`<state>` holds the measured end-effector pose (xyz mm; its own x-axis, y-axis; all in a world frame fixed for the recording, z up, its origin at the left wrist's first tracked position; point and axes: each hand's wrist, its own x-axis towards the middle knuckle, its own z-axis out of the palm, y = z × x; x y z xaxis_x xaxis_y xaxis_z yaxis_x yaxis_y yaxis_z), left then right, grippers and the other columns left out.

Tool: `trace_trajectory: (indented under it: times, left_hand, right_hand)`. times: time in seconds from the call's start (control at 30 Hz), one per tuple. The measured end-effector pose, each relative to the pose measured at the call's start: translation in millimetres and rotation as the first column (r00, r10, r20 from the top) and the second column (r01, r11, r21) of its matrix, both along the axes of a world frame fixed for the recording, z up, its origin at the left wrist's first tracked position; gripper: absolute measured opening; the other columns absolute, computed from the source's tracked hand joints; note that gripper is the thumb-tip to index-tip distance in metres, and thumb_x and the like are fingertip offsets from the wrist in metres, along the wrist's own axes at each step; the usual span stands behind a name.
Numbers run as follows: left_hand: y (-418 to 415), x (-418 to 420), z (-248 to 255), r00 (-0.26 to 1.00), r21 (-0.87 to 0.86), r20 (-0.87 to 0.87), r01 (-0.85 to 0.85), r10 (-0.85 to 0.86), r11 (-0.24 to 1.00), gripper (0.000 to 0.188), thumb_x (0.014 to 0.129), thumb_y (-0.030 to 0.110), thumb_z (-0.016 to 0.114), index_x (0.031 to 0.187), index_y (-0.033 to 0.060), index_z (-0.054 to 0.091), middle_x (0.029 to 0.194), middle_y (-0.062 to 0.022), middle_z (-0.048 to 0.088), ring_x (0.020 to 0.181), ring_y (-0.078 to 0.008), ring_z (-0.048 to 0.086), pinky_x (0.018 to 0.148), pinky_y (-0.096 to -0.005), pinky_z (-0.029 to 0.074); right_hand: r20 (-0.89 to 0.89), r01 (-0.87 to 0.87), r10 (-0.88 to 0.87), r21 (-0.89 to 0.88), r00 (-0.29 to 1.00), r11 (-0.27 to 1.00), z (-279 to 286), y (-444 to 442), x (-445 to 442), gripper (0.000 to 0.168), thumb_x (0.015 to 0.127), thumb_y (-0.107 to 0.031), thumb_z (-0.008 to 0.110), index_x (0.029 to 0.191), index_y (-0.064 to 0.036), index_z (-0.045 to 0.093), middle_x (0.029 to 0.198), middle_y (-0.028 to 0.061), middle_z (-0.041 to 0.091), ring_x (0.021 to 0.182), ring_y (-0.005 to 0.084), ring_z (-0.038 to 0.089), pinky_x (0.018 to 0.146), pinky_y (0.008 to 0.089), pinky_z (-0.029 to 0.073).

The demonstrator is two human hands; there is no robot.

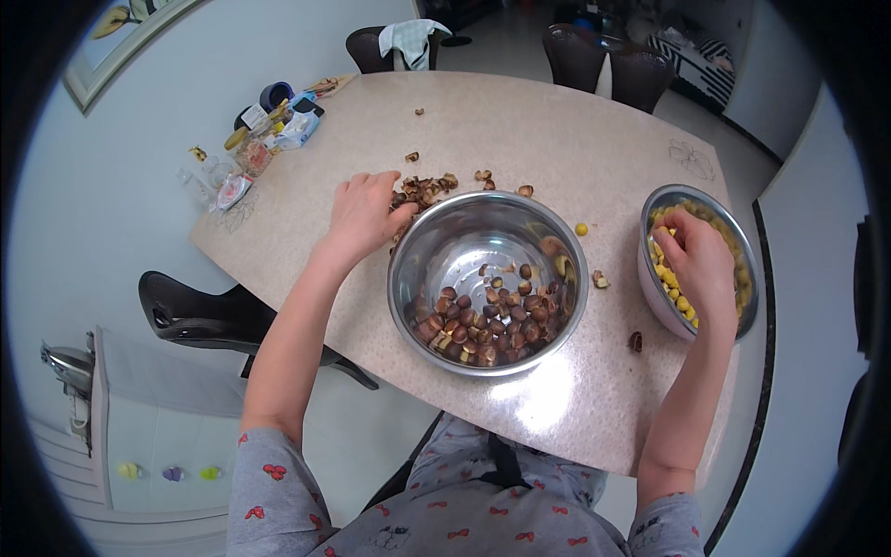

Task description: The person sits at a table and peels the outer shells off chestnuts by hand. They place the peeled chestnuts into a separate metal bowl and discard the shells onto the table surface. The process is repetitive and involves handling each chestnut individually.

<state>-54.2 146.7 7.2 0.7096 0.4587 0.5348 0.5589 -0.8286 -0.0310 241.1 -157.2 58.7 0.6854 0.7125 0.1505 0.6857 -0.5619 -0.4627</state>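
A large stainless steel bowl (pixel 487 369) stands before me with unpeeled chestnuts (pixel 498 324) gathered in its near half. My left hand (pixel 365 212) rests at a pile of chestnut shells (pixel 421 189) beyond the bowl's left rim, fingers apart; whether something lies under the fingertips cannot be told. At the right, my right hand (pixel 692 257) reaches over a second metal bowl (pixel 654 306) with peeled yellow chestnuts (pixel 669 278) in it. Its fingers are bent together, and their tips are partly hidden. One peeled chestnut (pixel 581 228) lies on the table between the bowls.
Shell pieces (pixel 601 280) are scattered on the table (pixel 515 125), with a dark one (pixel 635 341) near the right bowl. Jars (pixel 248 152), a tissue pack (pixel 298 130) and bottles stand along the left wall. A black chair (pixel 209 313) is at the left edge.
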Motion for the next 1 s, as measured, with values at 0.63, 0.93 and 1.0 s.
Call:
trace_trajectory:
  times: [0.63,0.93,1.0]
  left_hand:
    - [-100,103,-49,0.783,-0.693,-0.281,0.235,-0.556,0.681,0.019,0.09,0.021,0.069,0.102,0.0062,0.068,0.092,-0.0167,0.071,0.094,-0.0367,0.068,0.08,-0.0479,0.052]
    - [-100,78,-13,0.911,-0.928,0.253,0.323,-0.325,0.185,0.018,0.094,0.011,0.07,0.108,0.0029,0.064,0.091,0.0032,0.064,0.087,-0.003,0.059,0.077,-0.0233,0.05]
    - [-106,68,-8,0.878,-0.906,0.389,0.42,-0.28,0.056,0.018,0.096,0.011,0.068,0.112,0.0028,0.062,0.096,0.0018,0.064,0.089,-0.0046,0.06,0.079,-0.0234,0.05]
  right_hand:
    - [0.23,-0.202,0.201,-0.017,0.952,0.979,-2,3,-34,0.025,0.094,-0.025,0.067,0.115,-0.012,0.065,0.078,0.0101,0.073,0.077,0.0304,0.072,0.069,0.0421,0.055]
    - [-0.031,-0.462,0.468,0.109,0.883,0.88,-24,29,-56,0.025,0.092,-0.021,0.068,0.114,-0.009,0.063,0.081,0.0096,0.072,0.078,0.0296,0.071,0.071,0.0424,0.054]
    - [-0.15,-0.524,0.558,0.216,0.816,0.824,-32,35,-62,0.024,0.093,-0.019,0.067,0.112,-0.006,0.061,0.083,0.0113,0.071,0.081,0.032,0.07,0.072,0.044,0.053]
